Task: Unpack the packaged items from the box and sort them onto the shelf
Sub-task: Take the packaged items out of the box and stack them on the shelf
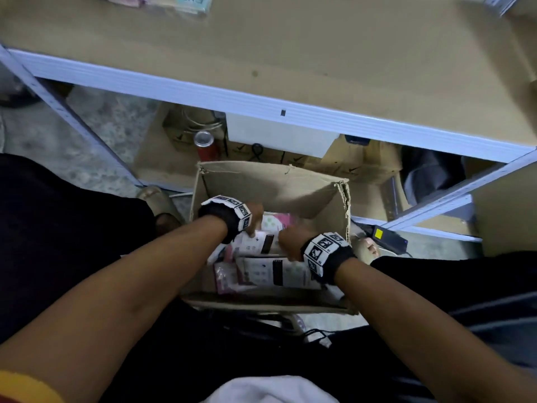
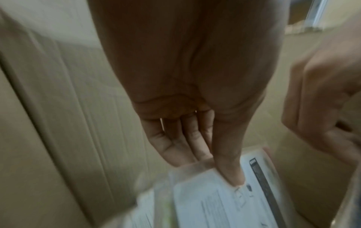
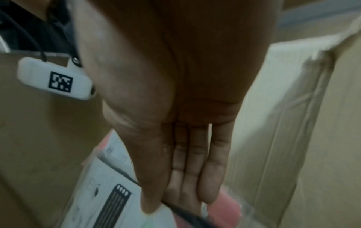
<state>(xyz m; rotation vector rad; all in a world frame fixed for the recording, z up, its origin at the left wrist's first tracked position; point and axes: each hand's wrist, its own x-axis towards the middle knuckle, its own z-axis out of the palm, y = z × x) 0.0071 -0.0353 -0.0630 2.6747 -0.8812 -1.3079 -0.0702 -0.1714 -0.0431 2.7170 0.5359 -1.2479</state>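
Observation:
An open cardboard box [image 1: 270, 187] stands on the floor between my legs, under the front rail of the shelf [image 1: 261, 91]. Both hands are inside it. My left hand [image 1: 255, 225] pinches the left end of a white pack [image 1: 257, 242] with a black strip, thumb on top [image 2: 234, 177] and fingers [image 2: 175, 151] underneath. My right hand [image 1: 286, 242] holds the same pack's right end, thumb [image 3: 150, 200] over the edge and straight fingers beneath. Another white pack [image 1: 279, 273] and pink packs [image 1: 226, 277] lie lower in the box.
A red can [image 1: 205, 144] and brown cartons [image 1: 363, 161] sit under the shelf behind the box. A black adapter with a yellow label [image 1: 383, 235] lies on the floor at the right. Some packs [image 1: 191, 2] rest on the shelf's far left.

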